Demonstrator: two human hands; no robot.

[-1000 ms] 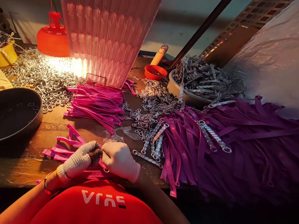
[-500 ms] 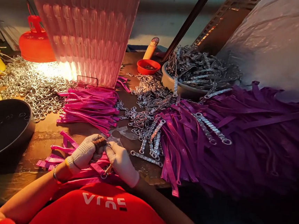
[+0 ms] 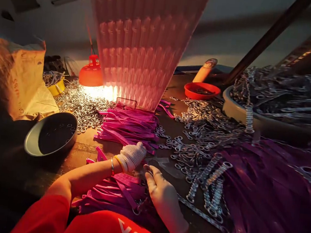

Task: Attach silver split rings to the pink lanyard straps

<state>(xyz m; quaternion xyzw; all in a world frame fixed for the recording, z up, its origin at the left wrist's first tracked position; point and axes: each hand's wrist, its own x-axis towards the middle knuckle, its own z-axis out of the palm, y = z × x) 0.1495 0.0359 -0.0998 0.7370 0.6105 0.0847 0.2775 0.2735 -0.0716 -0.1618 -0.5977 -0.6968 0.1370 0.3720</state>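
Observation:
My left hand (image 3: 132, 156), in a knitted glove, is closed above the near bundle of pink straps (image 3: 127, 188); what it grips is hidden. My right hand (image 3: 162, 191), in a smooth pale glove, pinches something small and dark just beside it. Beyond the hands lies a second bundle of pink straps (image 3: 130, 123). To the right, silver ring-ended chain pieces (image 3: 197, 138) are heaped, with a large pile of purple straps (image 3: 268, 191) further right.
A red lamp (image 3: 91, 75) hangs over loose metal rings (image 3: 83, 101), beside a leaning ribbed panel (image 3: 147, 47). A dark bowl (image 3: 30, 140) stands left. Behind the chains are a red dish (image 3: 189, 92) and a grey basin (image 3: 232, 110) heaped with chains.
The view has swung left and tilted, so a paper bag now shows at the left. My left hand's fingers are more tightly closed, and the brown item seen in it is now hidden.

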